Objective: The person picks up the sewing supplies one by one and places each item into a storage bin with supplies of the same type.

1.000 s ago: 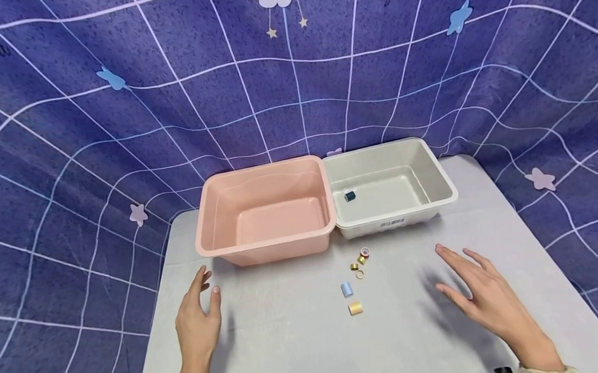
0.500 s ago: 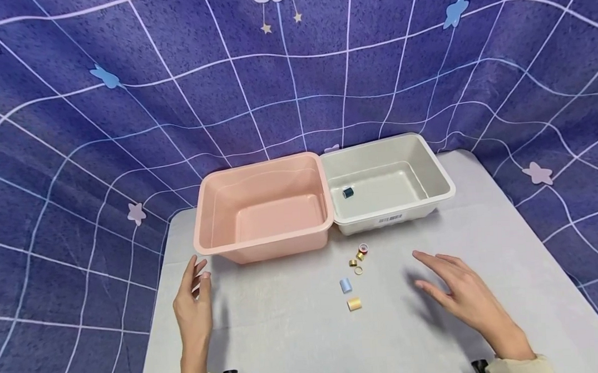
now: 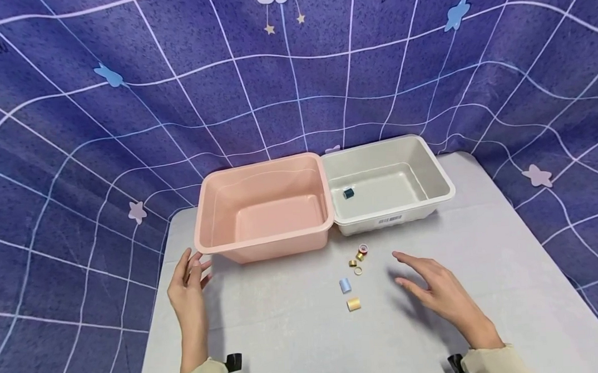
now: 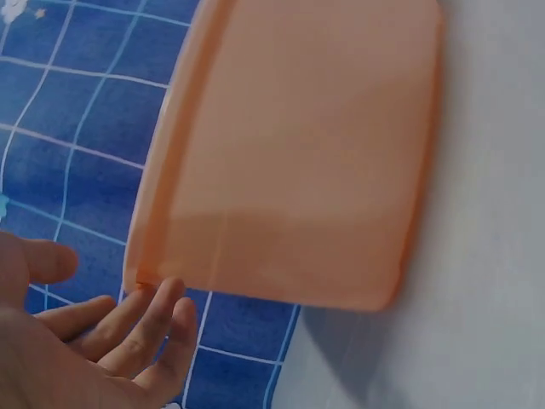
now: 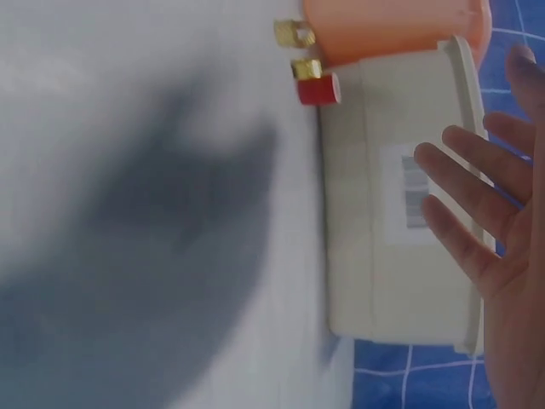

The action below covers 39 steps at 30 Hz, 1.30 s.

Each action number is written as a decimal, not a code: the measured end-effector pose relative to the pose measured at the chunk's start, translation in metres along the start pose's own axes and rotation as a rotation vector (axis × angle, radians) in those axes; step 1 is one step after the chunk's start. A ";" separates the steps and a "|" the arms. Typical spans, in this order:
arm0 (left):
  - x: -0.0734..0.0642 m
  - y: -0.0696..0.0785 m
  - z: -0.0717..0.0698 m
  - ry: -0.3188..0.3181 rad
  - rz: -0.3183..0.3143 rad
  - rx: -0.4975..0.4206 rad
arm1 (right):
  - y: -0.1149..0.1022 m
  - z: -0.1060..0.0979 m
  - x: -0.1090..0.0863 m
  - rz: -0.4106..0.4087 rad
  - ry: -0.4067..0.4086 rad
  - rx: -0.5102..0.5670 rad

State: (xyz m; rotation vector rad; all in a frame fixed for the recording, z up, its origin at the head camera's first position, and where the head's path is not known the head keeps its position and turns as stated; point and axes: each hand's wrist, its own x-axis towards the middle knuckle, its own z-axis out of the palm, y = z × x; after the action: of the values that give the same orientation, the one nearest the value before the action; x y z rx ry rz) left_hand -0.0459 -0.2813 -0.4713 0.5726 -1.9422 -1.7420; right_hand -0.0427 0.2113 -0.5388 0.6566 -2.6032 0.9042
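Observation:
My left hand [image 3: 187,294], fingers loosely bent and holding nothing, is beside the near left corner of the pink bin [image 3: 266,248]; its fingertips overlap the bin's rim in the left wrist view. Over the table to the right, my right hand [image 3: 441,291] has its fingers extended with nothing in them. Left of it lie a light blue thread spool [image 3: 345,285] and a yellow thread spool [image 3: 353,304]. Further back are a red spool [image 3: 363,249], two small gold pieces [image 3: 353,263] and a thin gold ring [image 3: 358,270].
A white bin [image 3: 395,218] with a barcode label stands against the pink bin's right side. One dark spool [image 3: 348,193] lies inside it. Behind both bins hangs a blue gridded curtain [image 3: 254,88]. The table [image 3: 285,332] has a pale cover.
My right hand has moved left, toward the small pieces. My left hand has shifted slightly forward to the pink bin's corner. The spools and gold pieces have stayed put.

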 end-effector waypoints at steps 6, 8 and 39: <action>0.002 0.008 0.004 0.004 -0.116 -0.217 | 0.001 0.014 0.005 0.007 -0.014 0.015; 0.003 0.010 0.005 0.002 -0.140 -0.264 | 0.001 0.018 0.007 0.020 -0.024 0.019; 0.030 0.014 0.020 0.059 -0.371 -0.566 | 0.011 0.067 0.027 0.063 -0.105 0.211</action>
State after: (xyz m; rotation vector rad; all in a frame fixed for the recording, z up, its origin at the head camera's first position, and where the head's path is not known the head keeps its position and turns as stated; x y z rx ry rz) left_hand -0.0825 -0.2814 -0.4569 0.7873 -1.2588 -2.3438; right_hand -0.0800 0.1674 -0.5833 0.6962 -2.6560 1.2064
